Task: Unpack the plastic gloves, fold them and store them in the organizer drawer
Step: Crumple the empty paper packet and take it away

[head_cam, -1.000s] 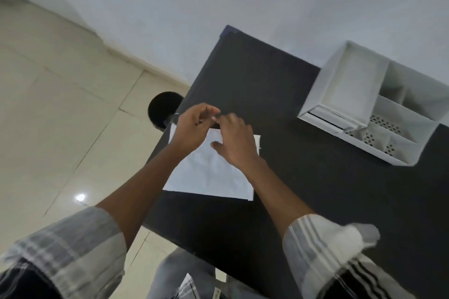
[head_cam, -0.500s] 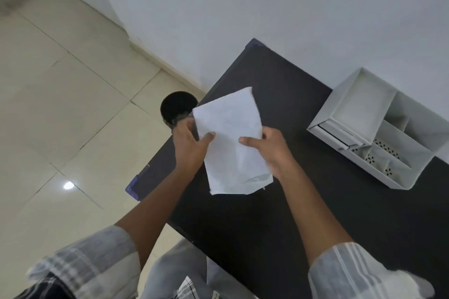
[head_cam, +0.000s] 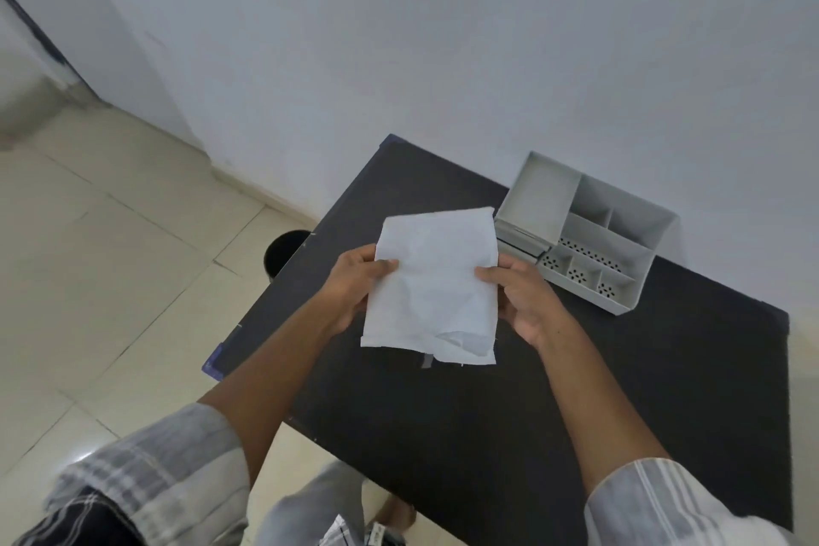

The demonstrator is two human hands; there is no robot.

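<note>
A white, slightly crumpled flat packet (head_cam: 432, 284) is held up above the black table (head_cam: 576, 390). My left hand (head_cam: 354, 284) grips its left edge with the thumb on the front. My right hand (head_cam: 520, 297) grips its right edge the same way. The packet's lower right corner is creased and folded. A white plastic organizer (head_cam: 585, 231) with several compartments and a shallow drawer at its front left stands on the table beyond my right hand. No gloves are visible outside the packet.
A black round bin (head_cam: 283, 253) stands on the tiled floor beside the table's left edge. A white wall rises behind the table. My knees show under the table's near edge.
The packet lay flat on the table a second ago. Both hands have lifted it and now hold it upright by its sides. The camera has tilted up.
</note>
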